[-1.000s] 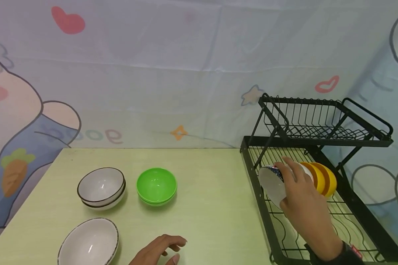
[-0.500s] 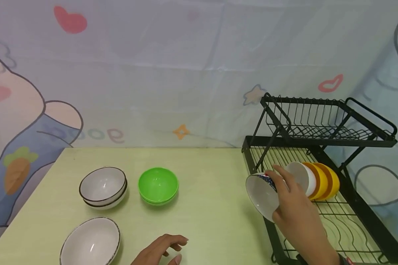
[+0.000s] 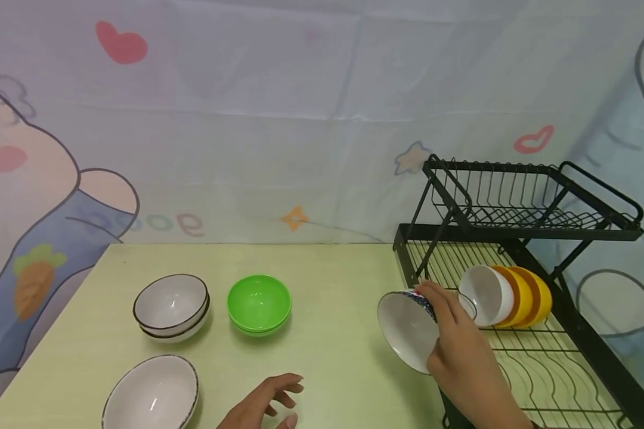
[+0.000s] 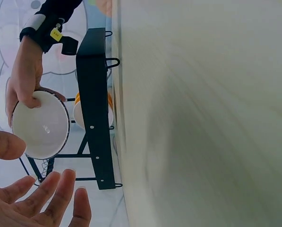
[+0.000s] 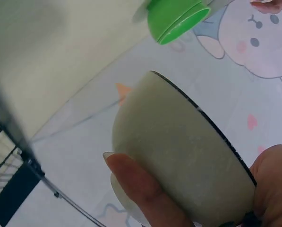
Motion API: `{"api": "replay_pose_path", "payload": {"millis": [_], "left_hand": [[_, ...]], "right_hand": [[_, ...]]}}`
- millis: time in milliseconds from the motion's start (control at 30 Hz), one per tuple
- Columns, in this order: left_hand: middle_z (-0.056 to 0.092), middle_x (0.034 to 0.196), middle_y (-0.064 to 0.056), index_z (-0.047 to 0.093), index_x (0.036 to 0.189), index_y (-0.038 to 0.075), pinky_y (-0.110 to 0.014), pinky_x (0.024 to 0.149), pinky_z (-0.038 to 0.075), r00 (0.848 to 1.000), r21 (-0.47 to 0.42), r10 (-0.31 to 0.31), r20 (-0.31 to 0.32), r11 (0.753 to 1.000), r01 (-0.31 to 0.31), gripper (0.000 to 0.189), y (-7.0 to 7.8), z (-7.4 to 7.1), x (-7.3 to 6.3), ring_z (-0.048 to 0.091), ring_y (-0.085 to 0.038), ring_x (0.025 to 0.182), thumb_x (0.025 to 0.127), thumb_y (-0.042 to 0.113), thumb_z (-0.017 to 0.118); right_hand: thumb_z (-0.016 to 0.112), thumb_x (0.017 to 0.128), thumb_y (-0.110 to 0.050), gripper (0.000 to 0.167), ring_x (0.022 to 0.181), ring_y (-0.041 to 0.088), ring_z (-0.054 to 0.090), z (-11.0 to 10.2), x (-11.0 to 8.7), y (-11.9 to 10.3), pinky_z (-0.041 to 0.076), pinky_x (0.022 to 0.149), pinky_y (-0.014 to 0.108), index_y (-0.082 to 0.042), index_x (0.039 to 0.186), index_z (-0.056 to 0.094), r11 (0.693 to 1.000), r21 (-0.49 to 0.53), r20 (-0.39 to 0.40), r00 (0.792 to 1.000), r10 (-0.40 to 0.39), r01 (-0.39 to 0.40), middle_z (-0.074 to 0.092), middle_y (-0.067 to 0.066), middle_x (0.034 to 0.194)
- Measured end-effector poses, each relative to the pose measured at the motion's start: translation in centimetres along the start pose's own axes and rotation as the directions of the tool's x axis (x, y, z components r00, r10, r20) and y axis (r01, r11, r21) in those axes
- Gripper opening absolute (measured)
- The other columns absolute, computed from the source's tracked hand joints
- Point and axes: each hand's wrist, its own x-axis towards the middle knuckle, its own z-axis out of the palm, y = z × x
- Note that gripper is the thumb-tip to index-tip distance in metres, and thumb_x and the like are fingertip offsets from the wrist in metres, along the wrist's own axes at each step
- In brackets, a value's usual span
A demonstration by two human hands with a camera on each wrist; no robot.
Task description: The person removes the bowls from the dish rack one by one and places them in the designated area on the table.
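Note:
A white bowl [image 3: 405, 330] with a dark rim and a blue-patterned outside is held tilted by my right hand [image 3: 461, 351], over the left edge of the black dish rack [image 3: 574, 322]. In the right wrist view the fingers lie along the outer wall of the bowl [image 5: 178, 146], with the thumb side at its rim. My left hand [image 3: 263, 402] hovers near the table's front, fingers loosely bent around nothing. In the left wrist view the left hand [image 4: 46, 194] spreads its fingers apart from the bowl.
A white bowl [image 3: 485, 295] and two yellow bowls [image 3: 533, 298] stand on edge in the rack's lower tier. On the table [image 3: 333, 286] are stacked white bowls [image 3: 172, 304], stacked green bowls [image 3: 259, 302] and a larger white bowl [image 3: 152, 393]. The upper rack tier [image 3: 531, 226] overhangs the back.
My right hand has drawn the patterned bowl leftward and toward me, away from the row of bowls in the rack. The left hand has hardly moved.

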Motion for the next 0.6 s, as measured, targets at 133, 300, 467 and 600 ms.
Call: {"api": "replay_pose_path", "payload": {"millis": [133, 300, 467, 600], "left_hand": [[0.066, 0.122, -0.007, 0.049, 0.137, 0.013, -0.024, 0.076, 0.051, 0.999, 0.016, 0.035, -0.028, 0.999, -0.034, 0.039, 0.1, 0.0, 0.0, 0.065, -0.007, 0.099, 0.099, 0.019, 0.058], [0.064, 0.125, -0.011, 0.046, 0.139, 0.01, -0.023, 0.076, 0.051, 0.999, -0.004, 0.039, -0.018, 0.999, -0.039, 0.042, 0.0, 0.1, 0.0, 0.065, -0.008, 0.101, 0.099, 0.018, 0.059], [0.06, 0.13, -0.017, 0.043, 0.141, 0.005, -0.022, 0.076, 0.051, 0.999, -0.054, -0.022, 0.036, 0.998, 0.024, 0.046, -0.3, 0.2, 0.0, 0.062, -0.002, 0.103, 0.1, 0.019, 0.058], [0.057, 0.133, -0.019, 0.041, 0.143, 0.005, -0.022, 0.077, 0.051, 0.995, -0.078, -0.076, 0.063, 0.994, 0.081, 0.049, -0.4, 0.2, 0.1, 0.061, -0.002, 0.104, 0.1, 0.021, 0.057]], "right_hand": [[0.049, 0.065, 0.025, 0.084, 0.117, 0.04, 0.06, 0.2, -0.3, -0.9, 0.055, 0.071, 0.045, -0.008, 0.142, 0.045, 0.999, 0.038, -0.012, 1.0, -0.013, 0.013, 0.045, 0.012, 0.149], [0.05, 0.067, 0.026, 0.089, 0.116, 0.035, 0.061, 0.5, -1.0, -2.2, 0.057, 0.078, 0.049, -0.013, 0.146, 0.039, 0.997, 0.075, 0.025, 1.0, 0.015, -0.017, 0.044, 0.009, 0.151], [0.049, 0.065, 0.026, 0.097, 0.107, 0.026, 0.063, 1.0, -1.8, -3.2, 0.057, 0.069, 0.035, -0.019, 0.149, 0.034, 0.992, 0.125, 0.03, 1.0, -0.007, 0.003, 0.046, 0.007, 0.15], [0.047, 0.061, 0.027, 0.098, 0.101, 0.02, 0.061, 1.9, -2.4, -3.8, 0.042, 0.056, 0.018, -0.017, 0.148, 0.039, 0.986, 0.15, -0.008, 0.997, -0.076, 0.077, 0.048, 0.005, 0.147]]}}
